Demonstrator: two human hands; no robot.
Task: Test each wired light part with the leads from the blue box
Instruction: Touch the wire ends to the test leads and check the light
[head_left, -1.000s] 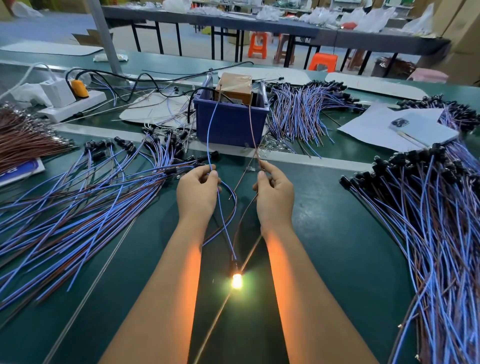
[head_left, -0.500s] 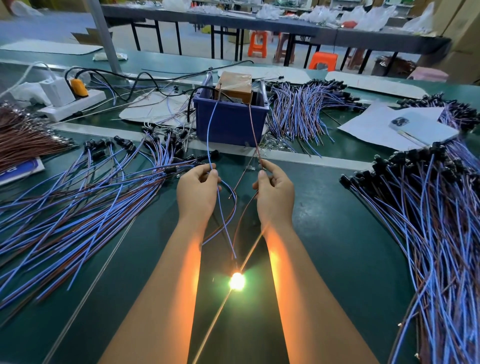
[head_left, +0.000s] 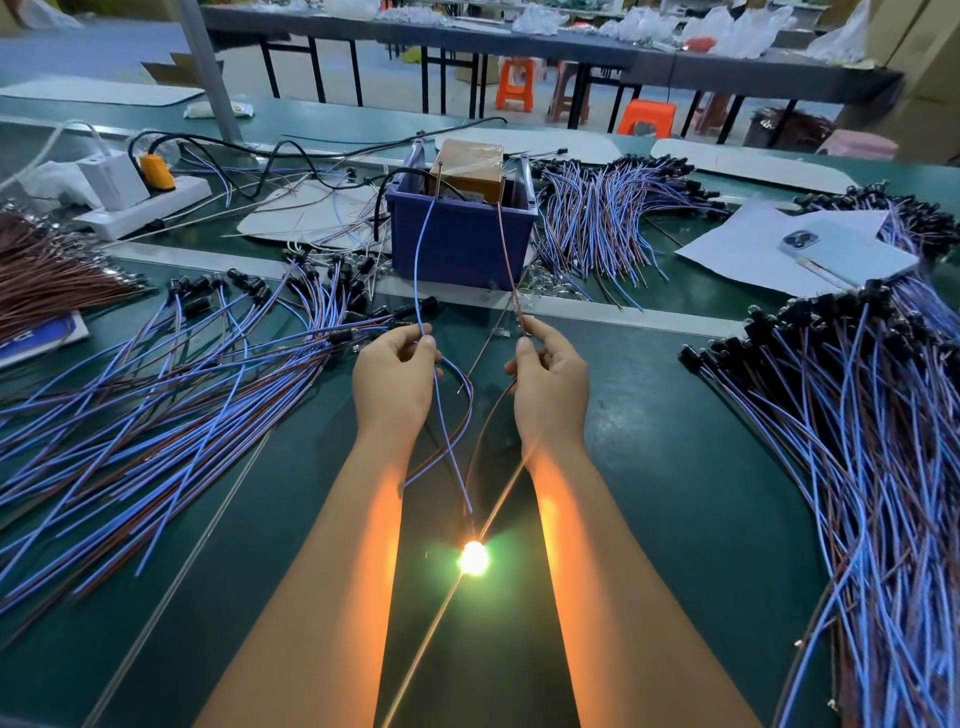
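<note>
Lit light part: glowing bulb (head_left: 473, 557) low on the green table (head_left: 649, 467) between the two forearms, throwing orange light on their inner sides; its blue and brown wires run up to the hands.
Left hand: left hand (head_left: 396, 376) curled, thumb and forefinger pinching the blue lead (head_left: 422, 249) together with a blue wire from the part.
Right hand: right hand (head_left: 551, 382) curled, thumb and forefinger pinching the brown lead (head_left: 506, 249) where it meets a brown wire.
Wire heaps: a fanned left pile (head_left: 156, 395) and a thick right pile (head_left: 872, 441) of blue and brown wired parts with black caps, each well apart from the hands.
Pale strip: strip (head_left: 623, 312) crossing the table just beyond the hands.
Blue box: blue box (head_left: 460, 236) past the strip, holding a brown taped block (head_left: 470, 166); both leads rise from it.
Beyond the box: another bundle (head_left: 608, 218) to its right, white power strip (head_left: 143, 205) with an orange plug far left, phone (head_left: 844, 252) lying on paper far right.
Room: long dark tables (head_left: 519, 41) with plastic bags on top, orange stools (head_left: 517, 83) under them, pale floor.
</note>
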